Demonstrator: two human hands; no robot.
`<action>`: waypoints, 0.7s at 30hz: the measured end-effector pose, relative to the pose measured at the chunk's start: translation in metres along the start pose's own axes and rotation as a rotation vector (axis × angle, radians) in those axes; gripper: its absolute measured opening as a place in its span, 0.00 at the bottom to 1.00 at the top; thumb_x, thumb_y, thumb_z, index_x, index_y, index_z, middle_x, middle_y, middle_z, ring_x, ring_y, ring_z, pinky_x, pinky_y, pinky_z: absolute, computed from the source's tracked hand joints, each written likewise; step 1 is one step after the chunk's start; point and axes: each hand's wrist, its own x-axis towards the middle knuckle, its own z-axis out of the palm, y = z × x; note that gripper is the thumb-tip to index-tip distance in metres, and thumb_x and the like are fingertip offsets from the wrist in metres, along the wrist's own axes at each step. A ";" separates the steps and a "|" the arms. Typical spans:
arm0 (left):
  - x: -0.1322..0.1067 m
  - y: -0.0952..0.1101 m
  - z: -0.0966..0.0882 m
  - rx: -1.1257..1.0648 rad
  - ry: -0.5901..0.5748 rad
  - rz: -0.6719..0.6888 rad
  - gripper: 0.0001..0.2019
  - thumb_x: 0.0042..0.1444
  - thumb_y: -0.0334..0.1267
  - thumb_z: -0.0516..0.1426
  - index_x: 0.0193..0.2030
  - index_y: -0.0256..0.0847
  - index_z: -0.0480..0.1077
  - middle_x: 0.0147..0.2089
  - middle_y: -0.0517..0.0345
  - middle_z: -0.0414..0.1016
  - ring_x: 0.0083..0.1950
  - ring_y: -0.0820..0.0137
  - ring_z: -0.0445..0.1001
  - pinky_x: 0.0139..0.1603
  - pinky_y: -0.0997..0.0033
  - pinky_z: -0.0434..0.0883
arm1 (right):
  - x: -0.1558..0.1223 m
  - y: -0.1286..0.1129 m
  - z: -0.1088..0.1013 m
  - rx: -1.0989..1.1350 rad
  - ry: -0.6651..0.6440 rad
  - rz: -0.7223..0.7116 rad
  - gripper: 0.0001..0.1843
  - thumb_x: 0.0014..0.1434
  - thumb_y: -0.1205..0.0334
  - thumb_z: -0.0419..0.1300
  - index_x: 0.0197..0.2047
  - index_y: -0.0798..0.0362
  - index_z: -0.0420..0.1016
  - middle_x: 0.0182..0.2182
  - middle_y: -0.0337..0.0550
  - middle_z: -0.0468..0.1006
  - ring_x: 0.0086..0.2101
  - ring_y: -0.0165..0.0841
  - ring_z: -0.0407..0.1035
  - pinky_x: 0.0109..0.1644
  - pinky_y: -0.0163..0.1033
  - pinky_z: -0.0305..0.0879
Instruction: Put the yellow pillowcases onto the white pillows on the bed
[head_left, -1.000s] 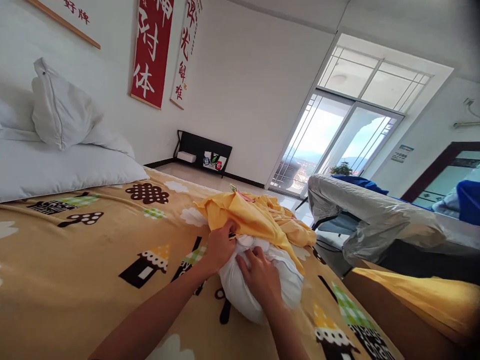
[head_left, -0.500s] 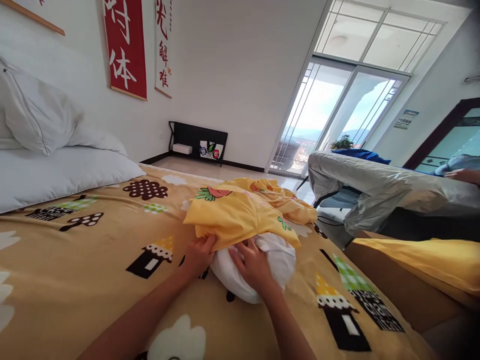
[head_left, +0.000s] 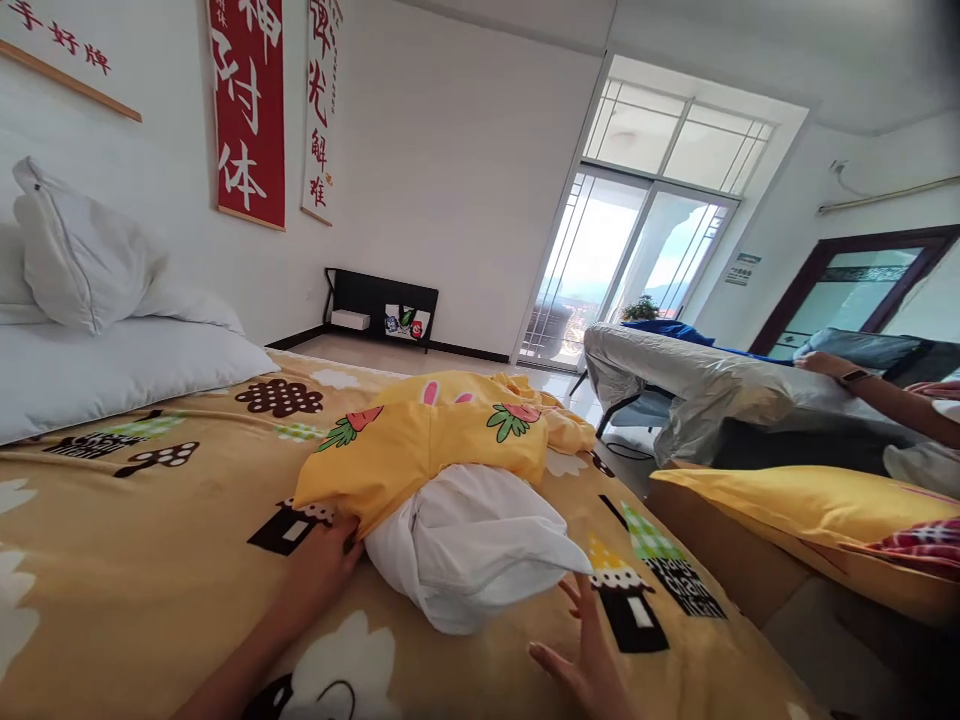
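Fingers of my left hand (head_left: 324,556) pinch the yellow cover (head_left: 409,445) at left; my right hand (head_left: 589,650) has left its opening, spread near the white pillow (head_left: 480,540), leaving one grip.

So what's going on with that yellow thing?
A person is working with a yellow cloth cover printed with carrots and a white cloth pillow on a tan patterned bedsheet. The left hand holds the cover's edge. The right hand is open beside the pillow's pointed corner. The pillow's far end is hidden by the cover; the rest shows.
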 end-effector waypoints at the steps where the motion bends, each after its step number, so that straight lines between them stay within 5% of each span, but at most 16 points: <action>1: 0.002 0.002 -0.005 -0.033 -0.031 0.037 0.10 0.59 0.36 0.49 0.39 0.38 0.71 0.38 0.50 0.77 0.42 0.60 0.75 0.38 0.69 0.64 | 0.005 -0.003 0.010 0.026 -0.018 0.013 0.46 0.50 0.42 0.64 0.66 0.51 0.54 0.56 0.56 0.67 0.52 0.49 0.67 0.49 0.53 0.68; 3: 0.005 0.010 -0.023 -0.102 -0.114 0.169 0.10 0.58 0.36 0.49 0.34 0.38 0.71 0.36 0.52 0.77 0.40 0.63 0.75 0.38 0.71 0.63 | 0.025 -0.024 0.031 0.078 -0.016 0.011 0.38 0.45 0.40 0.65 0.54 0.52 0.68 0.49 0.54 0.73 0.50 0.50 0.67 0.50 0.54 0.66; 6: 0.003 0.029 -0.066 -0.180 -0.154 0.317 0.14 0.59 0.43 0.49 0.32 0.39 0.73 0.35 0.54 0.78 0.37 0.64 0.74 0.36 0.71 0.63 | 0.066 -0.076 0.060 0.169 0.068 -0.087 0.27 0.45 0.43 0.65 0.43 0.52 0.73 0.42 0.51 0.76 0.46 0.47 0.68 0.51 0.52 0.62; 9: -0.005 0.057 -0.115 -0.286 0.004 0.368 0.17 0.60 0.46 0.48 0.35 0.39 0.74 0.35 0.55 0.78 0.35 0.66 0.74 0.35 0.72 0.65 | 0.091 -0.125 0.079 0.258 0.125 -0.232 0.10 0.53 0.55 0.58 0.35 0.52 0.71 0.34 0.45 0.76 0.39 0.40 0.68 0.45 0.46 0.59; 12: -0.006 0.095 -0.142 -0.289 0.134 0.531 0.15 0.62 0.44 0.48 0.41 0.41 0.73 0.40 0.56 0.79 0.38 0.68 0.75 0.39 0.72 0.68 | 0.089 -0.164 0.090 0.249 0.032 -0.389 0.04 0.50 0.67 0.53 0.29 0.53 0.68 0.32 0.42 0.75 0.38 0.36 0.67 0.44 0.43 0.53; 14: 0.001 0.121 -0.140 -0.151 0.182 0.696 0.15 0.60 0.43 0.52 0.51 0.42 0.71 0.50 0.54 0.76 0.49 0.65 0.74 0.48 0.68 0.68 | 0.081 -0.184 0.094 0.184 -0.067 -0.486 0.08 0.46 0.71 0.53 0.31 0.53 0.70 0.36 0.41 0.76 0.43 0.36 0.66 0.47 0.43 0.50; 17: 0.026 0.147 -0.120 0.144 0.280 0.903 0.26 0.55 0.40 0.59 0.61 0.45 0.63 0.67 0.48 0.59 0.66 0.56 0.59 0.62 0.54 0.58 | 0.070 -0.205 0.095 0.058 -0.219 -0.608 0.11 0.46 0.73 0.56 0.34 0.53 0.71 0.38 0.40 0.77 0.47 0.37 0.65 0.49 0.43 0.48; 19: 0.047 0.148 -0.108 0.271 0.341 0.949 0.20 0.57 0.35 0.58 0.56 0.44 0.67 0.70 0.47 0.53 0.70 0.55 0.52 0.65 0.48 0.52 | 0.066 -0.210 0.093 0.016 -0.280 -0.647 0.09 0.48 0.72 0.58 0.35 0.53 0.71 0.38 0.40 0.76 0.46 0.36 0.65 0.50 0.44 0.47; 21: 0.068 0.137 -0.107 0.245 0.406 0.872 0.11 0.59 0.31 0.53 0.47 0.41 0.71 0.66 0.46 0.61 0.66 0.56 0.58 0.63 0.49 0.52 | 0.064 -0.211 0.090 0.032 -0.295 -0.646 0.10 0.51 0.70 0.58 0.38 0.53 0.71 0.41 0.41 0.76 0.47 0.36 0.64 0.53 0.45 0.46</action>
